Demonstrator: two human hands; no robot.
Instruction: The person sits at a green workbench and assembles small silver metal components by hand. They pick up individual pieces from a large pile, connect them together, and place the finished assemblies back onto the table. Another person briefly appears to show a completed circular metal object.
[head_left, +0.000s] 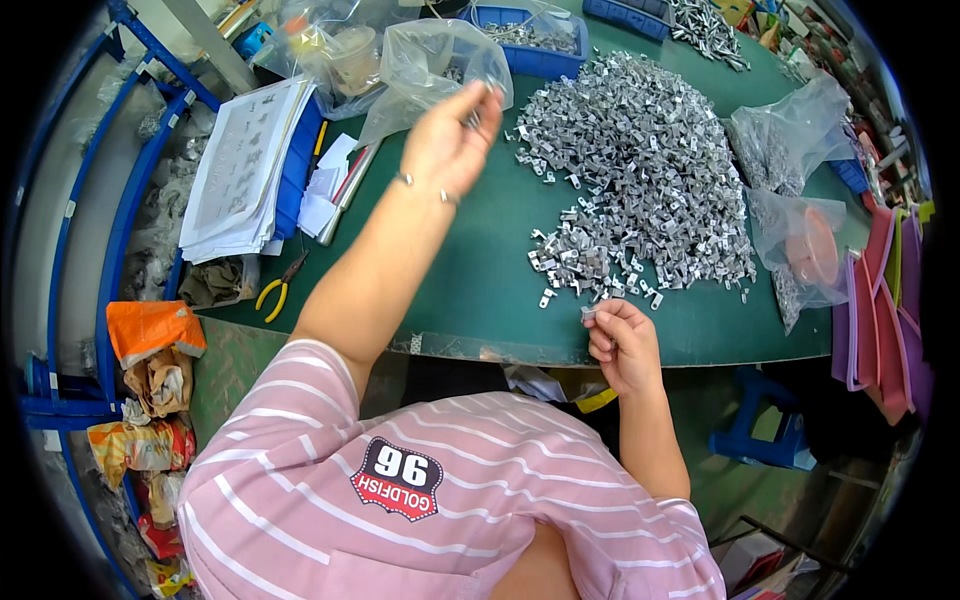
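My left hand reaches out to the far side of the table, in front of a clear plastic bag. Its fingers curl around small metal pieces, of which only a bit shows. Closer to me, my right hand is at the table's near edge, thumb and fingers pinching one small metal bracket. Just beyond that hand spreads a large heap of small bent metal brackets, each with a hole, with loose ones scattered along its near side.
Blue bins of metal parts stand at the back. Partly filled plastic bags lie right of the heap. At left are a stack of papers and yellow-handled pliers. A blue stool stands below the green table.
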